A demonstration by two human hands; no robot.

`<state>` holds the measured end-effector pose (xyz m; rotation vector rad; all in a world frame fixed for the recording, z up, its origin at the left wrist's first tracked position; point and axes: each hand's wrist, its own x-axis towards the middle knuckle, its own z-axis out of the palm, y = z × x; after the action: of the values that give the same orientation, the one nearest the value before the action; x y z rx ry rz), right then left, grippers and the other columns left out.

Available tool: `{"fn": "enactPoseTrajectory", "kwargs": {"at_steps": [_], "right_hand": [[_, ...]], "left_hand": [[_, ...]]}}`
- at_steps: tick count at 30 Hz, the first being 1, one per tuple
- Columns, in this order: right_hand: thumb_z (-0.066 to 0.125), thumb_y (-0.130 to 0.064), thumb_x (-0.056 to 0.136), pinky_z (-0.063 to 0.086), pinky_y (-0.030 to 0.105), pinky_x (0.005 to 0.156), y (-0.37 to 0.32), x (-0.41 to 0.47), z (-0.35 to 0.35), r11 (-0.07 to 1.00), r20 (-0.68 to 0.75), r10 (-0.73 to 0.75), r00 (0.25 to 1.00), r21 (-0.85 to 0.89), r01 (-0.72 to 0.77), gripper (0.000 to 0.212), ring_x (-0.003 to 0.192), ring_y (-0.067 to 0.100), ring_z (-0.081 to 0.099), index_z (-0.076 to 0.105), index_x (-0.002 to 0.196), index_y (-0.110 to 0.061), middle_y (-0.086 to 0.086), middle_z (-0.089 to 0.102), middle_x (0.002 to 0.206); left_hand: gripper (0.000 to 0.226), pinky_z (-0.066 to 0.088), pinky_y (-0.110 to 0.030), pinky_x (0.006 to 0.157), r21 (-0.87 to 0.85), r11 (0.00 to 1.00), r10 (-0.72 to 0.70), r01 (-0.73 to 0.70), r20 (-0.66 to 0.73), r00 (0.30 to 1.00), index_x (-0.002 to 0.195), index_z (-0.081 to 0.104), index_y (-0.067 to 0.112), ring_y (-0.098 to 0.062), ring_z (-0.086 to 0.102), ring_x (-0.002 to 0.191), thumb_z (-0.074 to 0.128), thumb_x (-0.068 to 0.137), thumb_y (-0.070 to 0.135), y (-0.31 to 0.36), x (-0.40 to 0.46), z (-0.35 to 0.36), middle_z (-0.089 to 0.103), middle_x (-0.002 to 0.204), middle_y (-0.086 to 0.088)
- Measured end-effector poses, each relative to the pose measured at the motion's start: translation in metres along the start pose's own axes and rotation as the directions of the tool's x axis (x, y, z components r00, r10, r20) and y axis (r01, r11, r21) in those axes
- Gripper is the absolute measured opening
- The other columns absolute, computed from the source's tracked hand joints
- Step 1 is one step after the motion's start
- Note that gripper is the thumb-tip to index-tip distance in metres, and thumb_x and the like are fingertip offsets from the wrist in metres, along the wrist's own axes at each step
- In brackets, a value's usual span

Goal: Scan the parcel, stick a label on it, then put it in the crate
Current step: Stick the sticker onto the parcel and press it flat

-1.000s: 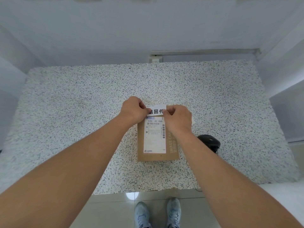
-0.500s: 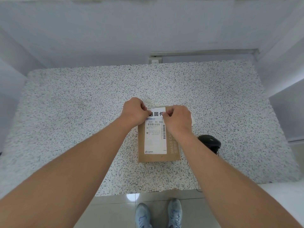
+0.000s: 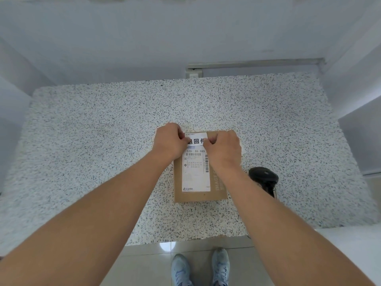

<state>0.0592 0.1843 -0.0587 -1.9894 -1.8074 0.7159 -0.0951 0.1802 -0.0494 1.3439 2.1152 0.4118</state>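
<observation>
1. Lying flat on the speckled tabletop (image 3: 103, 141), the cardboard parcel (image 3: 218, 190) takes a white label (image 3: 196, 140).
2. Left hand (image 3: 170, 141) and right hand (image 3: 223, 150), fingers curled, pinch the label's ends; uneven pressing risks wrinkles or skew.
3. Sliding could knock the barcode scanner (image 3: 263, 177) nearby.

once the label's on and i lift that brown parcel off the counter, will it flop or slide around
The brown parcel looks like a flat cardboard box with crisp straight edges, so it should probably stay stiff rather than flop. It lies low and broad on the speckled counter, so tipping or rolling seems unlikely. Its plain cardboard looks matte, so likely not slippery; weight can't be judged.
</observation>
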Motion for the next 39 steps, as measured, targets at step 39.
{"fn": "enactPoseTrajectory", "kwargs": {"at_steps": [39], "right_hand": [[0.083,-0.046,0.083,0.056,0.034,0.067,0.009,0.012,0.007,0.956,0.089,0.151,0.985,0.24,-0.168,0.042,0.08,0.013,0.066,0.044,0.085,-0.031,-0.009,0.062,0.09]], "left_hand": [[0.033,0.042,-0.022,0.055,-0.249,0.968,-0.049,0.021,-0.107,0.993,0.089,0.056,0.02,-0.009,0.061,0.067,0.085,0.079,0.034,-0.013,-0.007,0.01,0.064,0.076,0.004]]}}
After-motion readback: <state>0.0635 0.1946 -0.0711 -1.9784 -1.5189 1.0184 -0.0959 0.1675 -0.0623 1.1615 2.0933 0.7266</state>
